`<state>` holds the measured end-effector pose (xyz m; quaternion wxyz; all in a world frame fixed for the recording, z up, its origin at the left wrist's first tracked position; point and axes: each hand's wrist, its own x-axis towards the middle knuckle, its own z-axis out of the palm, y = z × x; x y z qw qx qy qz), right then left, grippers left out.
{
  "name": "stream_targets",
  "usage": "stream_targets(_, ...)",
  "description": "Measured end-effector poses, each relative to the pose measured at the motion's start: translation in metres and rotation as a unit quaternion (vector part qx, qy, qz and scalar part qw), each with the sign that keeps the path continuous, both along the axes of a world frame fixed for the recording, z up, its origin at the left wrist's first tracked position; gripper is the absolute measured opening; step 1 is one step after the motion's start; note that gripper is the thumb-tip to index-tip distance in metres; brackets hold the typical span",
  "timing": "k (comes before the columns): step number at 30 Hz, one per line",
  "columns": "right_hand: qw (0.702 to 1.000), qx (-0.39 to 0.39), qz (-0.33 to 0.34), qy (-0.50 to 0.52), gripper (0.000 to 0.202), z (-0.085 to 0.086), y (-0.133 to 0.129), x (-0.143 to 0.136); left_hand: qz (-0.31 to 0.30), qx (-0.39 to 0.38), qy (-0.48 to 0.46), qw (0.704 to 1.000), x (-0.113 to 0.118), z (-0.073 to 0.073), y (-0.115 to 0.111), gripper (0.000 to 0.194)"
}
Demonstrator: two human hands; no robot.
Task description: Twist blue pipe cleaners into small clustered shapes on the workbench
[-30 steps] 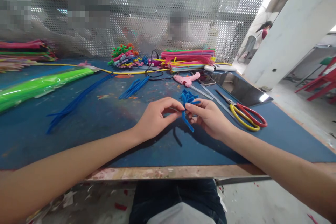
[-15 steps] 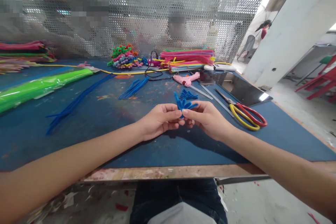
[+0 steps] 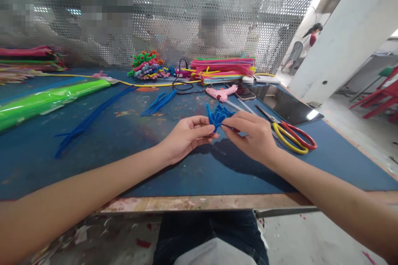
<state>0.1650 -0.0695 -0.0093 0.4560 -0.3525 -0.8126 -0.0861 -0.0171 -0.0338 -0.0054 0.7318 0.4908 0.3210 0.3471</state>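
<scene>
A small blue pipe-cleaner flower [image 3: 215,118], with looped petals pointing up, is held over the table between my two hands. My left hand [image 3: 193,134] pinches its base between thumb and fingers. From the other side my right hand [image 3: 253,132] has thumb and forefinger closed on a petal at its right edge. Just behind the flower, more bent blue pipe-cleaner pieces [image 3: 228,112] show, partly covered by it and my right hand. Scissors [image 3: 294,134] with one yellow and one red handle lie right of my right hand.
On the blue tabletop [image 3: 124,165] lie loose blue pipe cleaners [image 3: 158,102], a bright green packet [image 3: 52,99], a pink glue gun [image 3: 221,92] and a black glossy panel [image 3: 284,103]. Coloured pipe-cleaner bundles [image 3: 224,68] stand against a perforated metal screen [image 3: 174,20].
My right hand has turned over, its back now up, and shifted its pinch from the flower's base to a petal at the right. My left hand keeps its hold.
</scene>
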Motion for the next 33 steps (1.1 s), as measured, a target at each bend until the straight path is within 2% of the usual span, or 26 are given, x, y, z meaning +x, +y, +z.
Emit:
stream_targets(3,0.999,0.029,-0.024,-0.028,0.015,-0.003,0.0,-0.002,-0.014,0.014,0.004,1.0,0.0,-0.001,-0.001,0.02)
stream_targets(7,0.998,0.025,-0.035,-0.043,0.021,-0.006,-0.002,-0.004,-0.026,0.06,0.013,0.998,0.002,-0.003,-0.002,0.016)
stream_targets(11,0.999,0.018,-0.032,-0.033,0.019,-0.008,-0.005,-0.008,0.016,0.074,0.01,0.997,0.005,-0.006,-0.004,0.017)
stream_targets(16,0.999,0.024,-0.024,-0.025,0.016,-0.009,-0.009,-0.015,0.069,0.054,-0.005,0.996,0.006,-0.01,-0.005,0.023)
stream_targets(20,0.998,0.028,-0.044,-0.032,0.018,-0.01,-0.009,-0.017,0.088,0.039,-0.018,0.995,0.007,-0.012,-0.005,0.023)
stream_targets(26,0.991,0.025,-0.096,-0.094,0.02,-0.011,-0.011,-0.018,0.092,0.03,-0.037,0.995,0.008,-0.013,-0.005,0.021)
stream_targets(30,0.989,0.007,-0.079,-0.122,0.026,-0.011,-0.012,-0.02,0.085,0.038,-0.04,0.995,0.009,-0.012,-0.005,0.023)
stream_targets(33,0.994,-0.037,-0.051,-0.093,0.027,-0.011,-0.014,-0.022,0.088,0.032,-0.048,0.994,0.009,-0.011,-0.004,0.025)
